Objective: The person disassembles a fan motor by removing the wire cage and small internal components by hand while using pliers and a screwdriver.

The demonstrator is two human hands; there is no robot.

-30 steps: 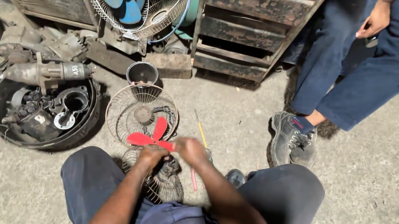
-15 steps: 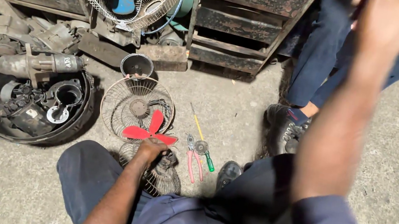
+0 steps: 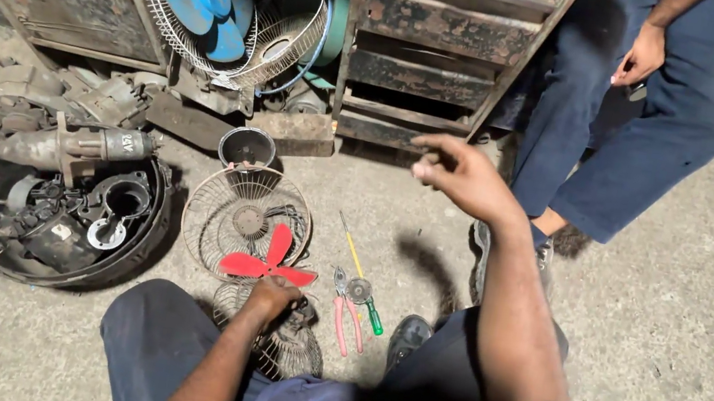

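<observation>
Red fan blade point(image 3: 268, 263) gripped by left hand point(image 3: 273, 296); right hand point(image 3: 464, 178) raised, fingers loosely open.

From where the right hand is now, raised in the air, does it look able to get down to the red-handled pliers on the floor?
Probably yes. The right hand is raised, open and empty, and the red-handled pliers lie in the open on the concrete beside a screwdriver, with nothing covering them. The left hand stays on the small fan, clear of that path.

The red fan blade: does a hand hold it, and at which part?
The left hand touches the red fan blade at its hub, near the lower edge; a closed grip cannot be told. The right hand is raised and holds nothing.
</observation>
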